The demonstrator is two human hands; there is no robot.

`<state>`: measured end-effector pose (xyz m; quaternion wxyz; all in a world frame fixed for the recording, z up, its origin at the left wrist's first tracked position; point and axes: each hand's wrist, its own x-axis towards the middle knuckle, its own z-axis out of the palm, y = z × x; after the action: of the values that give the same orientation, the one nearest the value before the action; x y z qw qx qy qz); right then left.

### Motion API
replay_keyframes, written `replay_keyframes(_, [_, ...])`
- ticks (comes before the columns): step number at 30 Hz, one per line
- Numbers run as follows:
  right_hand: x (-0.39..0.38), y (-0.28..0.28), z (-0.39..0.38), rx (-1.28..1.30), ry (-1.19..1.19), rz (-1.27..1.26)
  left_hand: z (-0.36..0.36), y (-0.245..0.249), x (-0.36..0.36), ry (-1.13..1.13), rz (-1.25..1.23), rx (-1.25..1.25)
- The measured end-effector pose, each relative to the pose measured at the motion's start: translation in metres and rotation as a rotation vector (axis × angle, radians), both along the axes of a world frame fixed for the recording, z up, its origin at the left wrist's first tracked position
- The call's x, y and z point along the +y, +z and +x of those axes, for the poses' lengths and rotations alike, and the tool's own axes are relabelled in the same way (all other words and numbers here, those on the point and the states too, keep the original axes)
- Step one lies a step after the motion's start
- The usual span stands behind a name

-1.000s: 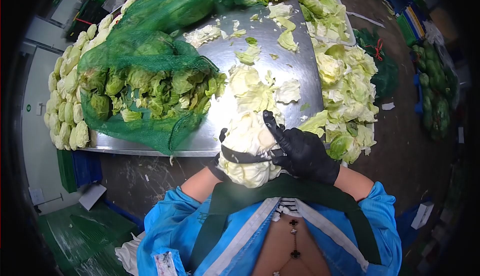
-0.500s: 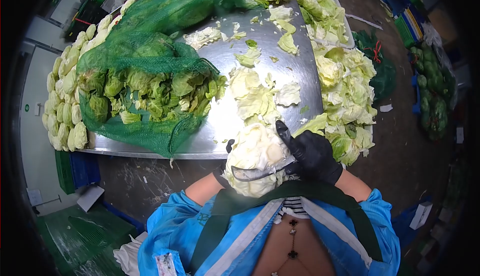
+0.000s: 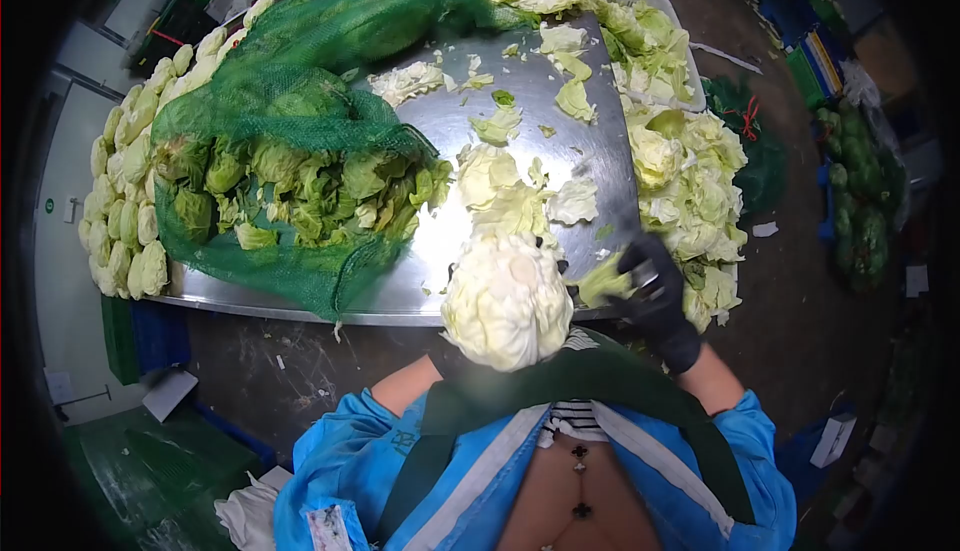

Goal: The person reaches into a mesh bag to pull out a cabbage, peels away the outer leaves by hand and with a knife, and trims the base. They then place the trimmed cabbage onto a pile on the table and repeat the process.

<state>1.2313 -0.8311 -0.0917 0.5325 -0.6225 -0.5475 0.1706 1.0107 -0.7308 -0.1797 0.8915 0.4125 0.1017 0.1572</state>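
Note:
A pale, trimmed cabbage head [image 3: 508, 301] rests in my left hand [image 3: 448, 353], its round cut stem facing up. Most of that black-gloved hand is hidden beneath the cabbage; only fingertips show at its edges. My right hand [image 3: 655, 301], also gloved in black, is just right of the cabbage with its fingers curled. A bit of the knife [image 3: 645, 277] glints in its grip, while most of the blade is hidden. A loose green leaf [image 3: 605, 281] lies against the right fingers, between them and the cabbage.
Green netting [image 3: 290, 276] with untrimmed cabbages covers the left of the metal table [image 3: 400, 296]. Trimmed cabbages [image 3: 125, 211] are stacked at far left. Loose leaves [image 3: 490, 186] are scattered mid-table. A leaf heap [image 3: 690, 171] and a white crate [image 3: 685, 36] stand at the right.
My right hand has moved right, off the cabbage, taking the knife from across its face. A leaf has come away beside the right fingers. The cabbage has shifted slightly up.

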Motion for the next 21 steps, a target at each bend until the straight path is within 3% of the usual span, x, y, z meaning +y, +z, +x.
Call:
replay_keyframes(1, [0.012, 0.042, -0.022, -0.102, 0.157, -0.136, 0.002, -0.005, 0.002, -0.004, -0.015, -0.019])
replay_keyframes(2, [0.02, 0.038, -0.034, -0.109, 0.239, -0.05, 0.002, -0.01, 0.004, -0.018, -0.026, -0.039])
replay_keyframes(3, [0.027, 0.047, -0.045, -0.126, 0.254, -0.123, 0.001, -0.015, 0.005, -0.032, -0.03, -0.053])
replay_keyframes(5, [0.031, 0.021, -0.046, 0.046, 0.318, -0.071, 0.001, -0.013, 0.009, -0.053, -0.037, -0.064])
replay_keyframes(8, [0.053, 0.003, -0.004, 0.076, 0.009, -0.059, 0.0, 0.034, 0.007, 0.17, 0.496, 0.2])
replay_keyframes(9, [0.064, -0.001, 0.009, 0.031, -0.155, -0.085, 0.004, 0.045, 0.001, 0.182, 0.496, 0.202])
replay_keyframes(11, [0.063, 0.012, 0.005, -0.059, -0.209, -0.116, 0.02, 0.061, -0.003, 0.515, -0.362, -0.279])
replay_keyframes(12, [0.064, 0.022, -0.014, 0.112, -0.155, -0.165, 0.019, 0.051, 0.021, 0.121, -0.864, -0.472])
replay_keyframes(13, [0.063, 0.01, -0.025, 0.207, -0.042, -0.147, 0.009, 0.027, 0.027, 0.087, -0.992, -0.45])
replay_keyframes(15, [0.066, 0.011, -0.053, 0.198, 0.149, -0.199, -0.002, -0.008, 0.041, 0.315, -0.663, -0.322])
replay_keyframes(16, [0.071, 0.016, -0.069, 0.201, 0.15, -0.156, -0.009, -0.013, 0.048, 0.311, -0.651, -0.324])
replay_keyframes(18, [0.079, 0.024, -0.09, 0.15, 0.163, -0.127, -0.021, 0.017, 0.053, 0.368, 0.93, 0.298])
replay_keyframes(19, [0.083, 0.031, -0.096, 0.108, 0.162, -0.148, -0.021, 0.025, 0.055, 0.356, 0.925, 0.293])
replay_keyframes(21, [0.089, 0.007, -0.094, 0.127, 0.204, -0.154, -0.02, 0.034, 0.056, 0.293, 0.428, 0.336])
